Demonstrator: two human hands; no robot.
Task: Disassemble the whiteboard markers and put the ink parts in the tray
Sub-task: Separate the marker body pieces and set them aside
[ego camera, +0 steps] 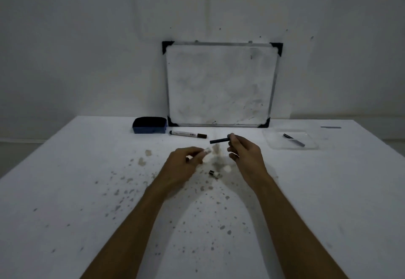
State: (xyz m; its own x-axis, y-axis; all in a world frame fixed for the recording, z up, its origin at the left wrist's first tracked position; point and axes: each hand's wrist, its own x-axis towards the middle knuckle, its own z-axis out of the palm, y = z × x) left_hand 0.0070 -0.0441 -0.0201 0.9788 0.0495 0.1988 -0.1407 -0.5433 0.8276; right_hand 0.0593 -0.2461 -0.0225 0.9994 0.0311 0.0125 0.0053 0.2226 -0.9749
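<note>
Head view. We see the right hand (243, 154) pinching a dark ink part (219, 140) at its right end, the rod pointing toward nine o'clock. The left hand (186, 160) is closed on a blurred white marker barrel (206, 152). A small cap piece (214, 174) lies between the wrists. At two o'clock, the clear tray (274, 143) holds another ink part (294, 140); an intact marker (188, 134) lies at twelve o'clock beside the eraser (149, 124).

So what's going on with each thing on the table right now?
Left hand: closed on a pale marker body.
Right hand: pinching a dark ink part, held above the table.
Whole marker: capped, lying flat.
Small cap piece: loose on the table.
Tray: holds one ink part.
Eraser: resting by the whiteboard.
Whiteboard: leaning on the wall, smudged.
</note>
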